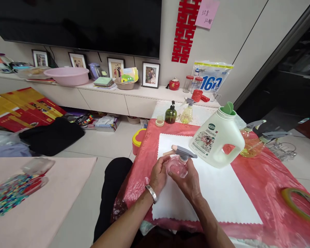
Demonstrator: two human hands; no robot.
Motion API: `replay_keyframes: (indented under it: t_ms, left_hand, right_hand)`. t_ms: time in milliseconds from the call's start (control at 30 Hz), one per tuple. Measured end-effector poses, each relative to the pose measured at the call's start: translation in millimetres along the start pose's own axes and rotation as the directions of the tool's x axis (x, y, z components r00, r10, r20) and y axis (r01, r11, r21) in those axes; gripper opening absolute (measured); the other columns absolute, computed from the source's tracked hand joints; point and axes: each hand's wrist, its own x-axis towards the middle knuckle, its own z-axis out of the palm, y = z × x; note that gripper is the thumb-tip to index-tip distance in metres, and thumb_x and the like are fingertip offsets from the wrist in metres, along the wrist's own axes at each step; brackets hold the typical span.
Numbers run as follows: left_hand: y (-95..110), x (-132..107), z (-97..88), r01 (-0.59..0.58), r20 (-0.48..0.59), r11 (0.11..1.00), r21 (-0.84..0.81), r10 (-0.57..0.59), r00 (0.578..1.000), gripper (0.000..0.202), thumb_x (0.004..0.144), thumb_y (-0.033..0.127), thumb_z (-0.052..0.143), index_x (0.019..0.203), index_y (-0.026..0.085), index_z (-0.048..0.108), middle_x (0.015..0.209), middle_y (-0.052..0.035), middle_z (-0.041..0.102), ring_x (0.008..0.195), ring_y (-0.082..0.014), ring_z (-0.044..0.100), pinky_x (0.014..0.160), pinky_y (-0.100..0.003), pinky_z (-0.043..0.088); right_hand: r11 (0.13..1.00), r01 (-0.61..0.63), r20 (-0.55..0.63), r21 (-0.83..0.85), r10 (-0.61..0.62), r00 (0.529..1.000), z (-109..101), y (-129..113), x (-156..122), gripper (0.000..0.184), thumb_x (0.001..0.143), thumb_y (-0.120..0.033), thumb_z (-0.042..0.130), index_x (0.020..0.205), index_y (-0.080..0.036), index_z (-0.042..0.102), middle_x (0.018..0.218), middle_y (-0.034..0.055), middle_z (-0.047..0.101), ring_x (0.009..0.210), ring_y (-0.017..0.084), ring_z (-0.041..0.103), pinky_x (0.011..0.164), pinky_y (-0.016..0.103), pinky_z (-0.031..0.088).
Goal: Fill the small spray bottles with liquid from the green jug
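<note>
A small round clear spray bottle [177, 166] with a grey trigger head [185, 152] stands on a white mat [222, 193]. My left hand [158, 174], with a silver bracelet on the wrist, wraps round the bottle's left side. My right hand [188, 182] grips its lower right side. Both hands are closed on the bottle. A large white detergent jug [217, 139] with an open green cap stands just behind, to the right.
A red plastic cloth [268, 186] covers the table. A green pump bottle [171, 113], a yellow spray bottle [187, 113] and a small cup [159, 121] stand at the far edge. Other amber spray bottles [253, 143] are at the right. A tape roll [299, 203] lies near right.
</note>
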Motion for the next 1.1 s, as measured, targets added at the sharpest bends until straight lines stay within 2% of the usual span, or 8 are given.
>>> replay_keyframes:
  t_ms: [133,267,400,600,800,867,967,1100]
  left_hand:
    - [-4,-1,-1.2,-0.031,0.017,0.995,0.092,0.029,0.999,0.028,0.089,0.022,0.051,0.111,0.021,0.068,0.118,-0.0087,0.073,0.113,-0.0237,0.067,0.105,-0.044,0.049]
    - [-8,-1,-2.4,-0.066,0.063,0.986,0.154,0.057,0.996,0.038,0.081,0.013,0.052,0.114,0.022,0.066,0.122,-0.0079,0.071,0.117,-0.0236,0.064,0.107,-0.044,0.047]
    - [-10,2,-3.8,-0.098,0.098,0.974,0.207,0.079,0.992,0.037,0.078,0.016,0.053,0.112,0.020,0.066,0.119,-0.0107,0.070,0.115,-0.0262,0.064,0.108,-0.048,0.045]
    - [-8,2,-5.5,-0.149,0.145,0.915,0.375,0.101,0.984,0.037,0.082,0.026,0.048,0.115,0.020,0.065,0.116,-0.0104,0.070,0.110,-0.0266,0.065,0.102,-0.047,0.051]
    - [-2,1,-6.3,-0.145,0.140,0.879,0.455,0.090,0.986,0.041,0.082,0.036,0.049,0.114,0.020,0.067,0.117,-0.0111,0.071,0.107,-0.0281,0.067,0.096,-0.046,0.054]
    - [-1,1,-6.6,-0.153,0.150,0.865,0.479,0.092,0.984,0.042,0.081,0.037,0.048,0.115,0.020,0.067,0.117,-0.0110,0.072,0.107,-0.0283,0.067,0.095,-0.045,0.055]
    - [-3,2,-6.8,-0.185,0.171,0.840,0.511,0.111,0.979,0.044,0.082,0.039,0.047,0.115,0.020,0.068,0.118,-0.0109,0.072,0.109,-0.0286,0.068,0.097,-0.046,0.055]
    - [-13,3,-5.6,-0.276,0.205,0.773,0.570,0.192,0.960,0.043,0.083,0.037,0.045,0.113,0.020,0.070,0.118,-0.0107,0.073,0.114,-0.0289,0.067,0.102,-0.047,0.054]
  right_hand:
    - [0.994,-0.046,-0.026,0.100,0.049,0.998,-18,0,0,0.062,0.076,-0.046,0.080,0.128,-0.022,0.055,0.119,0.0078,0.066,0.101,0.028,0.067,0.085,0.040,0.058]
    - [0.981,-0.054,-0.071,0.187,0.068,0.995,-45,-4,2,0.073,0.071,-0.051,0.087,0.130,-0.022,0.055,0.124,0.0101,0.065,0.110,0.029,0.064,0.091,0.041,0.057]
    - [0.959,-0.052,-0.098,0.279,0.083,0.992,-74,-10,2,0.077,0.069,-0.053,0.089,0.133,-0.024,0.055,0.134,0.0112,0.061,0.117,0.030,0.063,0.096,0.042,0.057]
    - [0.931,-0.053,-0.134,0.361,0.108,0.985,-117,-7,-9,0.093,0.068,-0.047,0.093,0.147,-0.028,0.046,0.135,0.0097,0.060,0.124,0.030,0.059,0.104,0.047,0.053]
    - [0.963,-0.063,-0.221,0.263,0.124,0.967,-161,-6,-19,0.092,0.066,-0.052,0.092,0.143,-0.027,0.049,0.137,0.0112,0.059,0.124,0.032,0.059,0.103,0.050,0.054]
    - [0.977,-0.062,-0.264,0.202,0.115,0.957,-178,-2,-20,0.089,0.066,-0.049,0.092,0.141,-0.026,0.050,0.140,0.0115,0.057,0.125,0.032,0.058,0.103,0.049,0.054]
    - [0.991,-0.082,-0.338,0.110,0.115,0.934,-210,12,-18,0.088,0.065,-0.045,0.094,0.140,-0.025,0.051,0.139,0.0125,0.058,0.124,0.033,0.059,0.103,0.049,0.054]
    - [0.992,-0.125,-0.418,0.002,0.115,0.901,-257,42,-3,0.085,0.062,-0.047,0.094,0.133,-0.023,0.055,0.127,0.0125,0.064,0.114,0.034,0.064,0.100,0.055,0.052]
